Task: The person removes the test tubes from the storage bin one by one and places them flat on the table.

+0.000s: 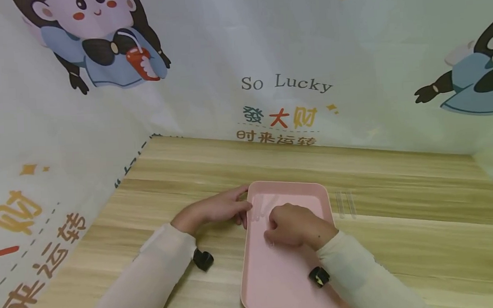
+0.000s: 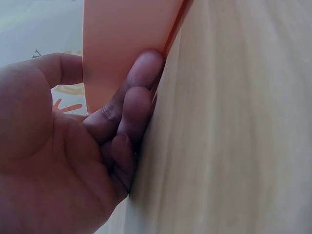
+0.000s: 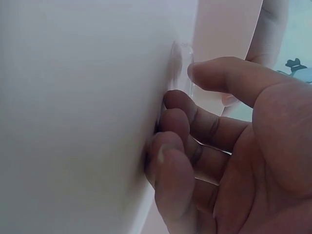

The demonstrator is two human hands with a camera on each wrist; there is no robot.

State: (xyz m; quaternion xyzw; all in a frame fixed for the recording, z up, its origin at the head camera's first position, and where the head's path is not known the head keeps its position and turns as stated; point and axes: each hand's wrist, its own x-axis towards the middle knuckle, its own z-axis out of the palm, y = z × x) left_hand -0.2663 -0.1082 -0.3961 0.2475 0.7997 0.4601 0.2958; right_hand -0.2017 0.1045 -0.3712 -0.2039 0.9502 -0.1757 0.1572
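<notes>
A pink rectangular tray [image 1: 274, 283] lies lengthwise on the wooden table. My left hand [image 1: 220, 209] holds its left side, the thumb over the rim and the other fingers [image 2: 146, 68] against the outer wall, low by the tabletop. Inside the tray, my right hand [image 1: 294, 226] pinches a clear, narrow, tube-like piece [image 3: 183, 68] between thumb and curled fingers, close to the tray floor. Its exact kind is hard to tell. More clear slim pieces [image 1: 257, 204] lie in the tray's far left corner, partly lost against the pink.
Two clear slender pieces [image 1: 346, 204] lie side by side on the wooden table [image 1: 423, 251], just right of the tray. Printed sheets with cartoon figures [image 1: 107, 49] and lettering rise at the back and along the left.
</notes>
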